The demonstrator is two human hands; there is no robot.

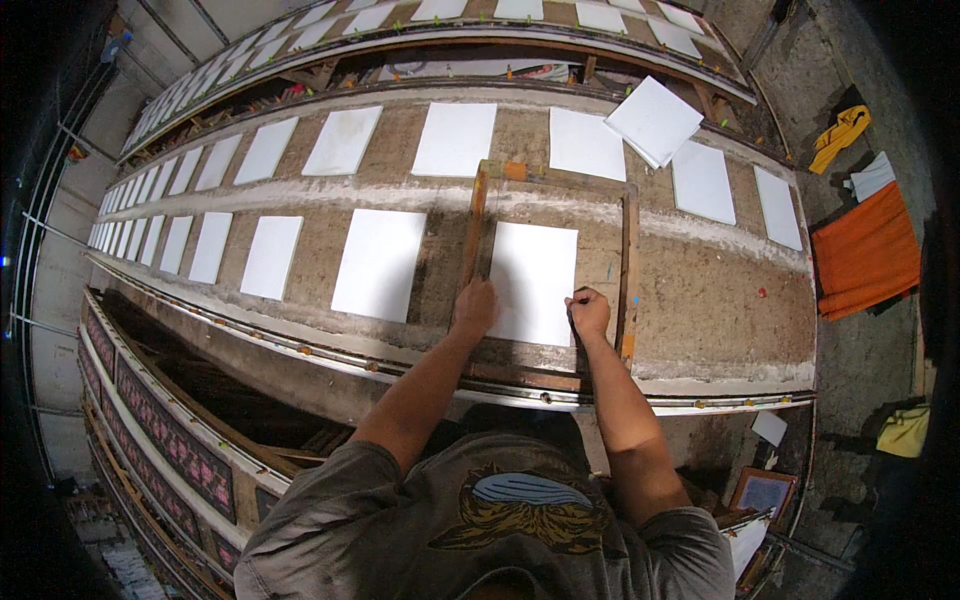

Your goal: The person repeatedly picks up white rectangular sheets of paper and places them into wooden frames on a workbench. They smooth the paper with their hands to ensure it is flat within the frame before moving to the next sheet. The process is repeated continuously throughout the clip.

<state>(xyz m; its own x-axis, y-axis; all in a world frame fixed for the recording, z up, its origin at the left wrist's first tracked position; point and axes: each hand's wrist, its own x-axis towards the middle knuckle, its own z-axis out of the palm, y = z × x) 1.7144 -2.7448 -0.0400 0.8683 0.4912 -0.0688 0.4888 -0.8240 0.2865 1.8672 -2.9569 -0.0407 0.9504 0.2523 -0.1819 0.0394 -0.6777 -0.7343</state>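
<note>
A wooden frame (629, 270) lies on the long table around one white sheet (537, 280). Whether mesh spans the frame I cannot tell. My left hand (476, 305) is closed at the lower part of the frame's left bar, beside the sheet's left edge. At the sheet's right edge, inside the frame, my right hand (589, 312) is closed, and a small dark bit shows at its fingers. What that is I cannot make out.
Two rows of white sheets (375, 265) run along the table (715, 300). A tilted white stack (655, 120) overlaps sheets at the far right. Another sheet-covered table (350, 40) stands behind. Orange cloth (868, 250) hangs at right; a rack with dark patterned panels (175, 440) is at lower left.
</note>
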